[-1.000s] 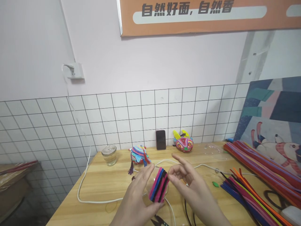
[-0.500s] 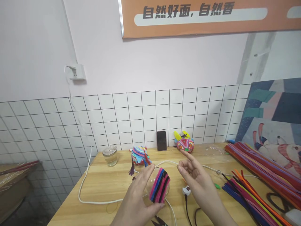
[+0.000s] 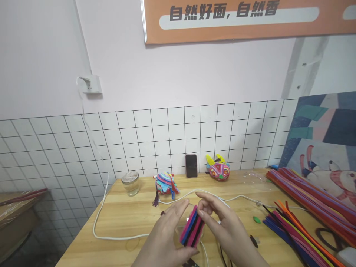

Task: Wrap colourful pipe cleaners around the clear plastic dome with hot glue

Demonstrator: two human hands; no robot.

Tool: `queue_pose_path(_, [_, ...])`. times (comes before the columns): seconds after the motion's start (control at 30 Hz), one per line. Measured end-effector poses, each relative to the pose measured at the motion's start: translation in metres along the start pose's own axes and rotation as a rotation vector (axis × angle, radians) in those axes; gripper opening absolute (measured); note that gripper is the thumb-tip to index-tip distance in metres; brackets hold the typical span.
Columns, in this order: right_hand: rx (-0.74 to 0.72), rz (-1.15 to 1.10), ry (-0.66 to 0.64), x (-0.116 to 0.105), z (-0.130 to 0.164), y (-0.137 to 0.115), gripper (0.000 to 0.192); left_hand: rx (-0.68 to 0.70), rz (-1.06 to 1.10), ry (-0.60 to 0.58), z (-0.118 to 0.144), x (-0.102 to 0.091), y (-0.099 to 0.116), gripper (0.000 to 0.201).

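Fuzzy pink, blue and black pipe cleaner bundle sits near the table's front edge, gripped between the left hand and right hand. It looks light, soft and bendy, best pinched by its flat sides

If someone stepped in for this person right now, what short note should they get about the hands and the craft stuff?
Left hand: holds the striped pipe-cleaner piece from its left side.
Right hand: fingertips touch the piece's top right edge.
Piece: pink, blue and black strips packed side by side, held above the wooden table.
Loose pipe cleaners lie to the right, a white cable runs behind.
Two finished-looking colourful figures sit near the wall.
How much is left, I cannot tell.
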State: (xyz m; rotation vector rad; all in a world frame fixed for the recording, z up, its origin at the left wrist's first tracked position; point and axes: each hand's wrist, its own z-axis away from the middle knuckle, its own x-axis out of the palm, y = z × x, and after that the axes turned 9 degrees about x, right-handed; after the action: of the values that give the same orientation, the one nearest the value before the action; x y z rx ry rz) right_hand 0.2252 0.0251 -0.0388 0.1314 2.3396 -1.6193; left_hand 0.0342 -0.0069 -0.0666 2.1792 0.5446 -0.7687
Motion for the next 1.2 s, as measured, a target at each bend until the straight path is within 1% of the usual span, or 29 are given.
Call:
queue_pose_path(0.1, [0.079,-0.085,0.056,-0.005,-0.009,0.009,0.029,-0.106,0.071,-0.049,-0.002,-0.007,0.006,0.098])
queue_pose_path(0.2, [0.129,-0.093,0.13,-0.012,-0.017,0.018,0.027,-0.204,0.13,-0.074,-0.006,-0.015,0.015,0.095])
queue_pose_path(0.33, [0.124,-0.019,0.168,-0.014,-0.016,0.019,0.025,-0.276,0.119,-0.04,-0.012,-0.019,0.024,0.094])
queue_pose_path(0.4, [0.04,0.048,0.135,-0.008,-0.008,0.012,0.022,-0.281,0.083,-0.013,-0.013,-0.018,0.027,0.093])
queue_pose_path(0.43, [-0.043,0.103,0.085,-0.004,-0.003,0.008,0.024,-0.279,0.073,-0.005,-0.014,-0.017,0.028,0.092])
queue_pose_path(0.5, [-0.238,0.217,-0.048,0.005,0.007,0.0,0.034,-0.273,0.066,0.003,-0.014,-0.015,0.029,0.09])
queue_pose_path(0.57, [-0.381,0.333,-0.102,0.014,0.014,-0.006,0.043,-0.262,0.057,0.004,-0.014,-0.014,0.03,0.09])
queue_pose_path(0.67, [-0.529,0.497,-0.045,0.022,0.017,-0.01,0.046,-0.238,0.013,-0.002,-0.014,-0.014,0.031,0.09])
queue_pose_path(0.73, [-0.557,0.535,-0.016,0.022,0.016,-0.009,0.043,-0.222,-0.002,-0.002,-0.013,-0.013,0.031,0.087])
queue_pose_path(0.77, [-0.536,0.529,-0.014,0.021,0.016,-0.008,0.042,-0.221,0.002,0.002,-0.013,-0.013,0.031,0.086])
queue_pose_path(0.83, [-0.443,0.484,0.001,0.016,0.014,-0.005,0.036,-0.237,0.034,0.023,-0.012,-0.014,0.029,0.087])
queue_pose_path(0.9, [-0.32,0.433,0.062,0.007,0.011,-0.002,0.032,-0.264,0.113,0.055,-0.012,-0.016,0.028,0.089])
queue_pose_path(0.97, [-0.204,0.394,0.161,-0.003,0.005,0.003,0.031,-0.293,0.248,0.09,-0.013,-0.019,0.028,0.089])
queue_pose_path(1.03, [-0.089,0.401,0.232,-0.014,-0.004,0.009,0.035,-0.333,0.433,0.13,-0.014,-0.021,0.028,0.086])
queue_pose_path(1.1, [0.037,0.495,0.233,-0.024,-0.015,0.017,0.04,-0.359,0.643,0.171,-0.014,-0.023,0.027,0.085])
queue_pose_path(1.13, [0.098,0.568,0.211,-0.028,-0.02,0.022,0.043,-0.354,0.746,0.199,-0.014,-0.023,0.026,0.085])
queue_pose_path(1.2, [0.166,0.664,0.152,-0.034,-0.028,0.032,0.043,-0.324,0.904,0.261,-0.014,-0.024,0.023,0.085])
